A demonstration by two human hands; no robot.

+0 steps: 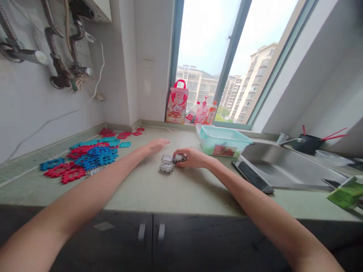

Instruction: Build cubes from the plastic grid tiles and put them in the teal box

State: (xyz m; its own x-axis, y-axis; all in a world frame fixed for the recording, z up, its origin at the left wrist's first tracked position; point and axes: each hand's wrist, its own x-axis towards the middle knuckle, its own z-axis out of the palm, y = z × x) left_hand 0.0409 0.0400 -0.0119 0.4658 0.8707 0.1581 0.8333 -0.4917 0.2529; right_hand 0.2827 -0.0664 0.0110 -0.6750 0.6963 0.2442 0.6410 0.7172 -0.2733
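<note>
On the pale green bench (147, 189), near its middle, the right hand (191, 158) is curled shut around a grey toothed tile (180, 157), with the hand resting on the surface. Just beside that tile, on its left, lies a small cluster of grey tiles (166, 165). The left hand (155, 145) lies a little beyond them, palm down, fingers stretched out flat and holding nothing. Farther left, well apart from both hands, red and blue tiles (85, 158) of the same kind are spread in a loose heap. To the right of the hands stands a teal plastic tub (224, 140), and beside it a steel sink (286, 168). A red-handled bag (177, 104) and some bottles (205, 112) stand on the window sill.
</note>
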